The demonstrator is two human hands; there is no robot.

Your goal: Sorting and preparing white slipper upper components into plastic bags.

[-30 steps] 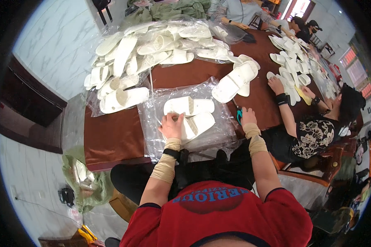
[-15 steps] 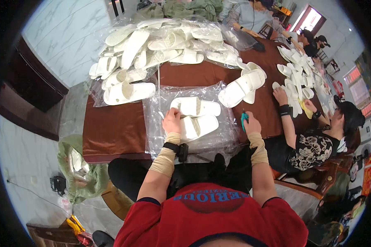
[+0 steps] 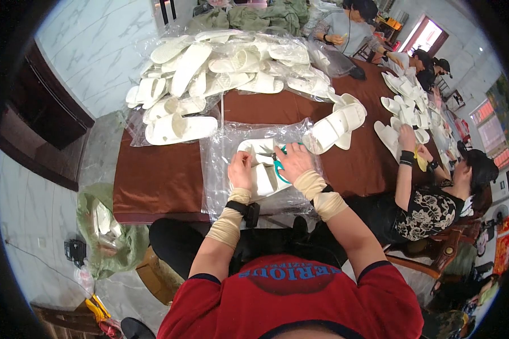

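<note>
A pair of white slippers (image 3: 260, 182) lies side by side on a clear plastic bag (image 3: 214, 169) right before me. My left hand (image 3: 241, 168) is at the left edge of the pair, its fingers pinched together; what they hold, if anything, I cannot make out. Over the right part of the slippers, my right hand (image 3: 297, 163) grips small teal-handled scissors (image 3: 279, 168), their dark tips pointing left toward the slipper straps. Parts of both slippers are hidden under my hands.
A big heap of white slippers in clear bags (image 3: 237, 62) covers the table's far side. Loose slippers (image 3: 336, 127) are stacked to the right on the brown tablecloth (image 3: 152, 181). A co-worker (image 3: 430, 192) handles more slippers at the right; other people sit beyond. A green sack (image 3: 110, 226) stands on the left floor.
My right hand has brought the scissors left from beside the bag to above the slippers. My left hand has shifted slightly right. The co-worker's hands at the right have moved.
</note>
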